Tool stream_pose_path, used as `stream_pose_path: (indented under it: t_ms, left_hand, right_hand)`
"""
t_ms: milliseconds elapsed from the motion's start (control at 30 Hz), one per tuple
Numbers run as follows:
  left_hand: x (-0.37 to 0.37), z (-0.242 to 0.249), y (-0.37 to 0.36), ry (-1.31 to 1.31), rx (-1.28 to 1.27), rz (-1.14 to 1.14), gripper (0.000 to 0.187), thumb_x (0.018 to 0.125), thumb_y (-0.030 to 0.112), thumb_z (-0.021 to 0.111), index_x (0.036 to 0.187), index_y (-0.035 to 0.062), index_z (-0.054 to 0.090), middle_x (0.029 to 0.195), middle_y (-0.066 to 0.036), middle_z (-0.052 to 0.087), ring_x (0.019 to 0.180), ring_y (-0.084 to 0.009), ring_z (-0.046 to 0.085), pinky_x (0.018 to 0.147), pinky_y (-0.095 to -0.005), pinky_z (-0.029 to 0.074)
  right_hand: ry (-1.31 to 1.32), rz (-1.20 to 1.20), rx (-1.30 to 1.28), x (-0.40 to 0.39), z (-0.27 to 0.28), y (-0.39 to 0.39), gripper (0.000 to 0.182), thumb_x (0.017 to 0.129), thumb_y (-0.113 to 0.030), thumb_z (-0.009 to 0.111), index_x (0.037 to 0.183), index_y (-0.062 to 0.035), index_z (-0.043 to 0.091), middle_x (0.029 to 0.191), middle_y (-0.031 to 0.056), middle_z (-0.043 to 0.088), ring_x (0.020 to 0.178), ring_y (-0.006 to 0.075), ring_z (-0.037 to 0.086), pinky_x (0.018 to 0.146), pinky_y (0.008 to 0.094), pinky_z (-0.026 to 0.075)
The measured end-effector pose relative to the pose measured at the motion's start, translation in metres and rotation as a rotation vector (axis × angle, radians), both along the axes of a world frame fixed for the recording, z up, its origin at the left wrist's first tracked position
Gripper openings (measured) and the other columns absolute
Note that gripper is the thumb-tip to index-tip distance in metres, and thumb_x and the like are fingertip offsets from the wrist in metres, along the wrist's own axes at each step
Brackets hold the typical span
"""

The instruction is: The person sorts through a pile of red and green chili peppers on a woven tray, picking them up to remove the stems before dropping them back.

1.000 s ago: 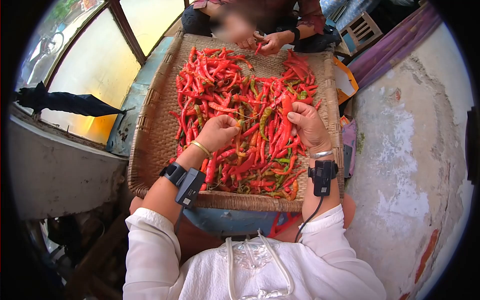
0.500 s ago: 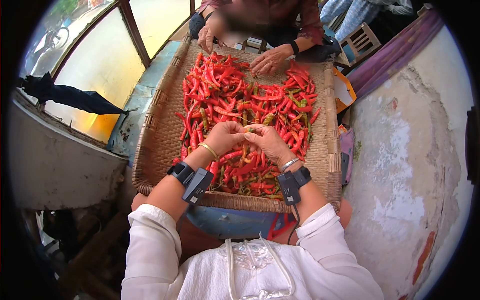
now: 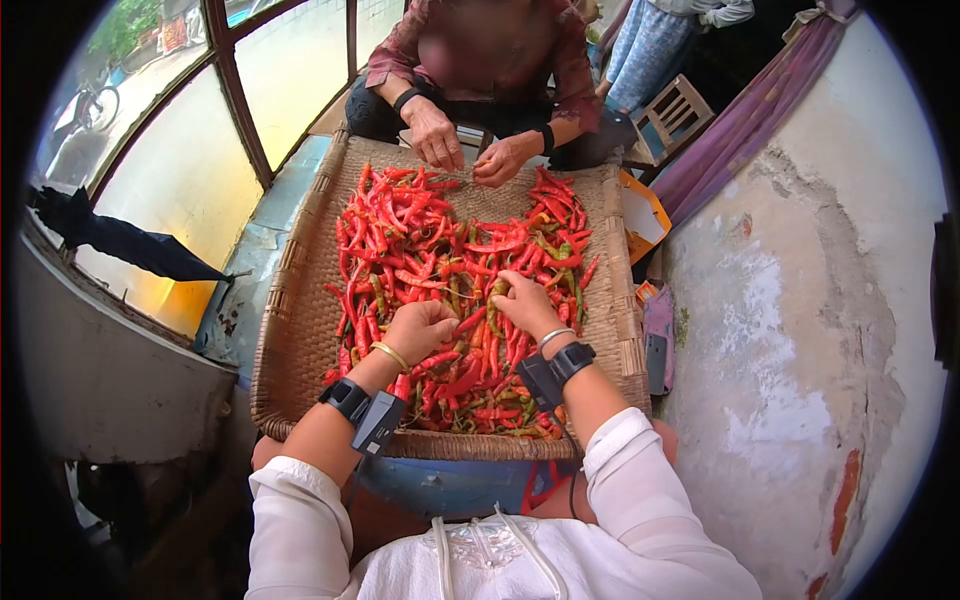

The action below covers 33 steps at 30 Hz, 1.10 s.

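Note:
Red chili peppers [image 3: 400,220], with some green and yellowish ones among them, lie heaped in a shallow woven basket [image 3: 283,300]. Over the near part of the heap, my left hand [image 3: 420,328] is closed with thumb and fingertips together; whatever it may hold is too small to make out. A red chili lies close to those fingertips. My right hand [image 3: 528,303] is a little farther in and to the right, its fingers pinched on a greenish chili pepper [image 3: 494,308] at the heap's surface. The two hands are apart.
Across the basket sits another person, whose hands [image 3: 470,155] meet over the far edge. A folded dark umbrella [image 3: 135,235] lies by the window on the left. To the right are an orange-edged box [image 3: 643,215], a wooden chair [image 3: 680,115] and a worn wall [image 3: 780,330].
My hands were together at a chili; now they have separated, the right reaching to the heap. The other person's hands have lifted off the peppers and come together. The view has shifted.

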State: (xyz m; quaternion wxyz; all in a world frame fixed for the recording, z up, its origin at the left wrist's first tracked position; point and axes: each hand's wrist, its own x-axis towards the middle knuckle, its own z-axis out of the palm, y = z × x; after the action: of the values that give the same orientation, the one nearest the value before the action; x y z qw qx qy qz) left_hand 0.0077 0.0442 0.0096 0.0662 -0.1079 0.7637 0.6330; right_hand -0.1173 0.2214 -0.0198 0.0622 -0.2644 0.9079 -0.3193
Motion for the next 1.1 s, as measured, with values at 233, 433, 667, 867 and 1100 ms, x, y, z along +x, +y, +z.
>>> stream_pose_path:
  t_ms: [233,433,667,867,1100]
  left_hand:
    - [0.002,-0.005,0.001,0.001,-0.108,-0.078,0.015,0.079,0.013,0.060,0.087,0.0005,0.060,0.068,-0.001,0.060,0.059,-0.0069,0.054,0.055,-0.0225,0.046]
    - [0.001,-0.020,0.002,0.093,-0.177,-0.094,0.025,0.075,0.016,0.064,0.094,-0.0006,0.059,0.077,-0.008,0.062,0.068,-0.0118,0.058,0.061,-0.0255,0.047]
    - [0.008,-0.027,0.001,0.087,-0.130,-0.149,0.027,0.078,0.018,0.063,0.096,-0.0005,0.057,0.079,-0.006,0.062,0.069,-0.0090,0.057,0.061,-0.0243,0.047]
    - [0.009,-0.010,-0.004,0.176,-0.625,-0.160,0.026,0.074,0.022,0.063,0.090,0.0033,0.059,0.074,-0.009,0.062,0.064,-0.0218,0.060,0.061,-0.0293,0.048]
    - [0.005,-0.007,-0.015,0.313,-1.145,0.107,0.035,0.065,0.026,0.067,0.094,0.0083,0.056,0.082,-0.012,0.056,0.084,-0.0293,0.052,0.074,-0.0375,0.044]
  right_hand:
    - [0.058,-0.050,0.081,0.018,-0.015,-0.014,0.015,0.072,-0.020,0.061,0.081,-0.0081,0.061,0.076,0.0119,0.058,0.077,0.0286,0.057,0.069,0.0386,0.045]
    - [-0.594,0.084,-0.612,0.052,0.009,-0.027,0.014,0.080,-0.009,0.055,0.091,0.0001,0.060,0.080,0.0009,0.058,0.073,0.0073,0.053,0.065,0.0230,0.045]
    - [-0.723,0.018,-0.677,0.037,0.011,-0.009,0.024,0.080,-0.006,0.055,0.104,-0.0012,0.054,0.084,0.0020,0.057,0.074,0.0090,0.054,0.066,0.0218,0.045]
    - [-0.541,-0.228,-1.186,0.008,0.020,0.005,0.047,0.082,-0.008,0.052,0.125,-0.0012,0.033,0.099,0.0062,0.052,0.082,0.0121,0.056,0.063,0.0211,0.046]
    - [-0.117,0.199,-0.153,0.041,-0.020,-0.014,0.029,0.073,-0.021,0.062,0.095,-0.0034,0.060,0.089,0.0126,0.058,0.079,0.0247,0.058,0.071,0.0328,0.046]
